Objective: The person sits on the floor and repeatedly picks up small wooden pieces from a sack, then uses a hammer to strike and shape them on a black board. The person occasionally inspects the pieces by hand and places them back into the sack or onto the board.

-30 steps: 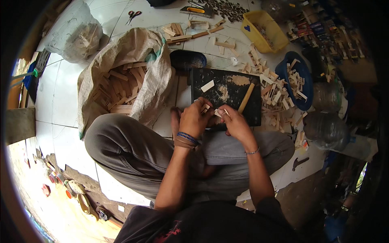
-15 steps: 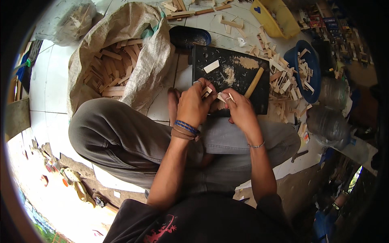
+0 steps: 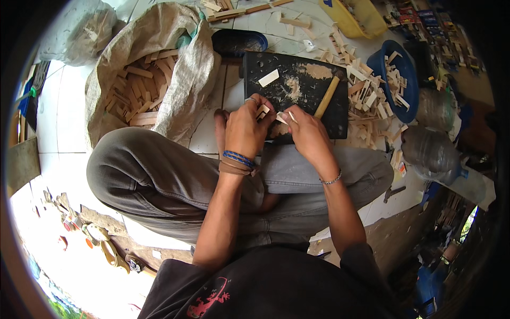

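A sack (image 3: pixel 154 80) of wood sticks lies at left. The left hand (image 3: pixel 245 130) pinches a small wood piece (image 3: pixel 262 111) over the black board (image 3: pixel 297 93); the right hand (image 3: pixel 307 135) grips a thin blade (image 3: pixel 290 116) beside it. Trimming seems underway; next calls for a steady, controlled cut.

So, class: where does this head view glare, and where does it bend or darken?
Head view: daylight blows out the white floor tiles at lower left; a black fisheye rim darkens the edges; the dark cutting board bows; both hands, left and right, stay sharp.
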A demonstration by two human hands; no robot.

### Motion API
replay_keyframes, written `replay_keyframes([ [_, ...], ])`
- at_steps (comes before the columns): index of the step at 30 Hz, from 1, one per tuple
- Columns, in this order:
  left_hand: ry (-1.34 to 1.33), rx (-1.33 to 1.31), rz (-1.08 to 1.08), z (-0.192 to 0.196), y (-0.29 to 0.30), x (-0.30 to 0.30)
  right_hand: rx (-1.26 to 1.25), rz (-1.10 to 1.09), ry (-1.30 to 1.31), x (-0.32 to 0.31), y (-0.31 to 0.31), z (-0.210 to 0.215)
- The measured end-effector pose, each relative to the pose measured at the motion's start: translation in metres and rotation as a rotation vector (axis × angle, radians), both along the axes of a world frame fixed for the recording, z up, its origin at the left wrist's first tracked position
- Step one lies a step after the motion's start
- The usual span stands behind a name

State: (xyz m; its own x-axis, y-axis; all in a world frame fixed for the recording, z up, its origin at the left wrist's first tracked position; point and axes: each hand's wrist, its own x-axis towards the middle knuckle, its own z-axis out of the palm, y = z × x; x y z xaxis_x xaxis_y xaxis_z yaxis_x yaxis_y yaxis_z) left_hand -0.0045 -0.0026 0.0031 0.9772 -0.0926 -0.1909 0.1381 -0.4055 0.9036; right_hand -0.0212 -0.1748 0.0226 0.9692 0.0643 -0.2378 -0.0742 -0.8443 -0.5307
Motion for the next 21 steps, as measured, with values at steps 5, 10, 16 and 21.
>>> replay_keyframes([
  [5, -0.012, 0.007, 0.000, 0.000, 0.000, 0.001, -0.041, -0.111, 0.086, 0.003, 0.007, 0.011],
  [10, -0.008, 0.013, -0.007, 0.000, 0.000, 0.002, -0.090, -0.087, 0.008, 0.001, 0.009, 0.011],
  [16, -0.046, 0.030, 0.010, 0.004, -0.003, -0.001, -0.183, -0.042, 0.003, 0.002, 0.006, 0.006],
  [21, -0.052, 0.069, -0.010, 0.005, -0.002, 0.001, -0.178, -0.024, -0.106, 0.000, 0.005, 0.014],
])
